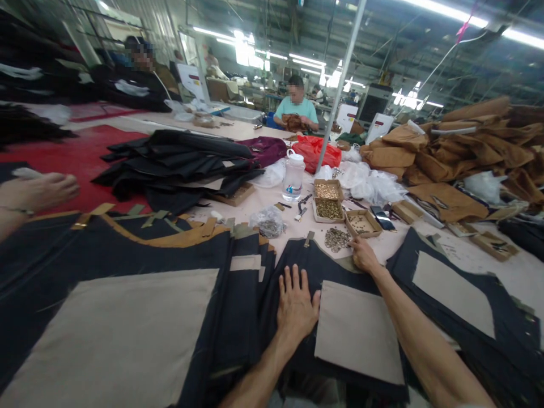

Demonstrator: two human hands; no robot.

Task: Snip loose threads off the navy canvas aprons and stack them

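Note:
My left hand (296,303) lies flat with its fingers spread on a dark cloth piece (293,345), just left of its beige patch (359,331). My right hand (364,255) is at the top edge of the same cloth, its fingers pinched together beside a pile of small metal rings (336,239). Whatever sits between those fingertips, if anything, is too small to make out. A short loop tab (309,238) sticks up from the cloth's top edge. Just beyond my right hand is a shallow cardboard box (363,223) with small metal parts in it.
Boxes of brass-coloured fittings (328,199), a water jug (293,177) and a metal pole (342,85) stand ahead. More patched dark cloth (114,334) lies left and right. Another person's hand (46,190) reaches in from the left. Brown garments (467,141) are heaped at right.

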